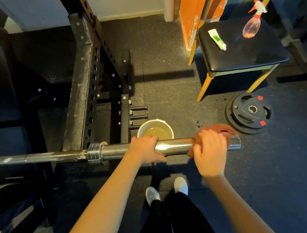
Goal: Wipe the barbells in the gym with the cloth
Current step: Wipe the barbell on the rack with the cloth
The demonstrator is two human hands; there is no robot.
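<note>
So here's where we're at with the barbell [115, 152] - it's lying level across the view, racked on the black power rack [86, 85] to our left, with the shiny sleeve end sticking out to the right.

Both hands are on that sleeve. Our left hand [146, 148] is wrapped bare around the chrome, fingers curled over the top and thumb tucked underneath, a bit out from the collar. Our right hand [209, 148] is further out, near the tip of the sleeve, gripping the reddish-brown cloth [223, 129] against the metal. The cloth is bunched around the sleeve under our palm, with a flap sticking up behind the fingers. That hand looks a little blurred. There's a bare shiny stretch of sleeve between the two hands, and only a short stub of it shows past the cloth.

On the floor just behind the bar - right between our hands - sits a white bucket [149, 122] with yellowish liquid in it. Off to the right is a stack of black weight plates [249, 112]. Further back, a black-seated chair [245, 54] holds a pink spray bottle [252, 25] and a white tube [217, 39] lying on its side. Our white shoes [152, 194] are on the dark rubber floor below the bar.
</note>
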